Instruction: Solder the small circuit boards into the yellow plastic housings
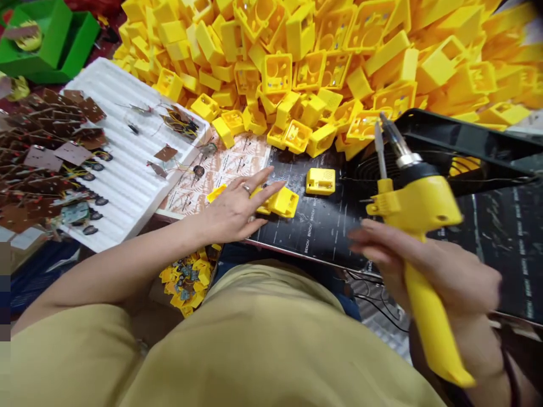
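My right hand is wrapped round the handle of a yellow soldering gun, tip pointing up and away over the black work mat. My left hand lies on the mat with fingers stretched out, resting on a small yellow plastic housing. A closed yellow housing sits alone on the mat just beyond, between both hands.
A large heap of yellow plastic housings fills the back. At left stand a white ribbed foam tray with wired parts, brown circuit boards and green bins. A black stand rises at right. Small parts lie below the table edge.
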A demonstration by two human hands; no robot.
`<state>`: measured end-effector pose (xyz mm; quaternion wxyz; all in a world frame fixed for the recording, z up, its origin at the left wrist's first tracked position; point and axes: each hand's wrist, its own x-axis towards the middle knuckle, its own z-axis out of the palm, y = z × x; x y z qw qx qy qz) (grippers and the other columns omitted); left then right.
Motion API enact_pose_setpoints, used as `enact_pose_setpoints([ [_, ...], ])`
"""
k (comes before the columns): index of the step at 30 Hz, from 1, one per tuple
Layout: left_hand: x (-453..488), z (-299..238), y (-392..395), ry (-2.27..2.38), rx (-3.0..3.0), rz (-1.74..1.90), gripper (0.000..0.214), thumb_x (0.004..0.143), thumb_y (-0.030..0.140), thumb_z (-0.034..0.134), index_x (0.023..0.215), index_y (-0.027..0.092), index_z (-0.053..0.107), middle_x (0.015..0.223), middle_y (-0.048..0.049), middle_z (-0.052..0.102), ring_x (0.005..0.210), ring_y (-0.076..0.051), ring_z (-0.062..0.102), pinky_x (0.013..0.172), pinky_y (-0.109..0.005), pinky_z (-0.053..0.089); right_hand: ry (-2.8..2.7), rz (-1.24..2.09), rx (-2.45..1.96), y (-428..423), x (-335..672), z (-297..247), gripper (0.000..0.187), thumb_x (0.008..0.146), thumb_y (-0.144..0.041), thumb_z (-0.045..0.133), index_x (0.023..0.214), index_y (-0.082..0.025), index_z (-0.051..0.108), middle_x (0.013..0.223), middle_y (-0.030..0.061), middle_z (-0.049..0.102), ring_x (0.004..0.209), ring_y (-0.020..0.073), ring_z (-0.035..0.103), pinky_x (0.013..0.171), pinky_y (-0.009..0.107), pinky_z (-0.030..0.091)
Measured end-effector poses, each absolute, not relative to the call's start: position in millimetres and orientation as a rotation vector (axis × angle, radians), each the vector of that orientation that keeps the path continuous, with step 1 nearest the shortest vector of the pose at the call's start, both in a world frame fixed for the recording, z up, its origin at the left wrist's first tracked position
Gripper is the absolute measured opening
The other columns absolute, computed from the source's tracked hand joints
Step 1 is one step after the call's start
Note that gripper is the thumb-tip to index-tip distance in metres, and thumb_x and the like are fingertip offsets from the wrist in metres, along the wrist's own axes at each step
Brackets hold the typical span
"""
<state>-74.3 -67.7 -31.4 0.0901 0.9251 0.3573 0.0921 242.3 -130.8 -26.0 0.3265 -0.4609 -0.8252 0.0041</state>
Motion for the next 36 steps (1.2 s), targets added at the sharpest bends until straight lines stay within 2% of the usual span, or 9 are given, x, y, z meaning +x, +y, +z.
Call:
enact_pose_setpoints([
  [3, -88.5, -23.9, -77.4, 1.292, 2.757, 0.224, 0.077, 0.093, 0.053, 0.055, 0.155, 0.016, 0.028, 0.16, -0.0248, 0.034, 0.147, -0.038, 0.037, 0.117, -0.059, 0.03, -2.253, -0.042, -0.993, -111.2, 223.9, -24.7, 0.032, 0.09, -0.019, 0.07, 0.12, -0.028, 0.062, 0.094, 0.0001, 0.075, 0.072, 0.0128, 0.071, 0.07, 0.021, 0.055],
  [6, -97.8, -22.2, -83.6, 1.452, 2.738, 0.261, 0.076, 0.093, 0.06, 0.05, 0.153, 0.016, 0.033, 0.156, -0.0213, 0.043, 0.141, -0.037, 0.043, 0.118, -0.059, 0.027, -2.298, -0.009, -0.867, -93.2, 196.4, -27.4, 0.037, 0.085, -0.031, 0.077, 0.117, -0.022, 0.059, 0.095, 0.0054, 0.074, 0.087, 0.019, 0.072, 0.082, 0.029, 0.059],
  [11, -88.5, -39.7, -78.6, 1.316, 2.768, 0.288, 0.062, 0.094, 0.051, 0.051, 0.143, 0.012, 0.049, 0.142, -0.0193, 0.057, 0.128, -0.033, 0.054, 0.107, -0.048, 0.042, -2.337, 0.04, -0.816, -75.8, 157.5, -42.2, 0.023, 0.091, -0.022, 0.066, 0.113, -0.021, 0.058, 0.103, 0.0095, 0.072, 0.098, 0.0244, 0.071, 0.08, 0.035, 0.061],
  [17, -78.7, -3.7, -47.0, 1.19, 2.675, 0.11, 0.043, 0.094, 0.047, 0.053, 0.124, 0.018, 0.064, 0.117, -0.0118, 0.069, 0.104, -0.028, 0.065, 0.095, -0.042, 0.048, -2.165, 0.128, -0.985, -100.5, 175.1, -41.3, 0.037, 0.089, -0.017, 0.062, 0.122, -0.022, 0.049, 0.11, 0.0068, 0.072, 0.086, 0.018, 0.073, 0.07, 0.028, 0.061],
  [23, -42.0, 32.4, -31.0, 1.095, 2.812, -0.267, 0.037, 0.085, 0.043, 0.062, 0.115, 0.022, 0.067, 0.097, -0.0083, 0.07, 0.096, -0.028, 0.066, 0.086, -0.039, 0.049, -2.088, 0.05, -1.091, -120.8, 181.2, -50.3, 0.034, 0.09, -0.013, 0.062, 0.12, -0.024, 0.051, 0.091, 0.0016, 0.072, 0.081, 0.0177, 0.073, 0.068, 0.026, 0.058],
  [26, -28.6, 21.8, -37.6, 1.024, 2.861, -0.379, 0.067, 0.079, 0.045, 0.071, 0.138, 0.02, 0.053, 0.114, -0.0123, 0.07, 0.108, -0.033, 0.063, 0.089, -0.041, 0.048, -2.142, -0.066, -1.13, -118.7, 193.0, -49.9, 0.032, 0.088, -0.025, 0.071, 0.116, -0.023, 0.057, 0.087, 0.003, 0.071, 0.073, 0.0197, 0.07, 0.068, 0.03, 0.055],
  [29, -37.9, 10.3, -45.4, 1.056, 2.819, -0.302, 0.09, 0.079, 0.055, 0.073, 0.153, 0.017, 0.036, 0.14, -0.0179, 0.058, 0.123, -0.036, 0.056, 0.101, -0.045, 0.043, -2.219, -0.06, -1.1, -115.1, 211.8, -47.2, 0.048, 0.082, -0.04, 0.079, 0.119, -0.023, 0.055, 0.097, 0.0071, 0.072, 0.083, 0.0246, 0.07, 0.086, 0.041, 0.056],
  [32, -53.7, 2.7, -53.6, 1.067, 2.769, -0.207, 0.09, 0.082, 0.053, 0.071, 0.153, 0.013, 0.034, 0.143, -0.0192, 0.056, 0.131, -0.036, 0.051, 0.112, -0.05, 0.033, -2.31, 0.079, -0.987, -111.8, 221.0, -50.8, 0.05, 0.086, -0.038, 0.074, 0.126, -0.024, 0.048, 0.103, 0.0065, 0.07, 0.102, 0.0261, 0.069, 0.097, 0.047, 0.054],
  [36, -52.6, -8.1, -68.5, 1.129, 2.753, -0.042, 0.086, 0.086, 0.062, 0.063, 0.152, 0.014, 0.036, 0.141, -0.0183, 0.058, 0.13, -0.035, 0.052, 0.114, -0.053, 0.028, -2.324, -0.01, -0.97, -111.5, 213.6, -60.4, 0.042, 0.091, -0.025, 0.067, 0.129, -0.026, 0.049, 0.097, 0.0029, 0.069, 0.09, 0.0211, 0.068, 0.083, 0.037, 0.056],
])
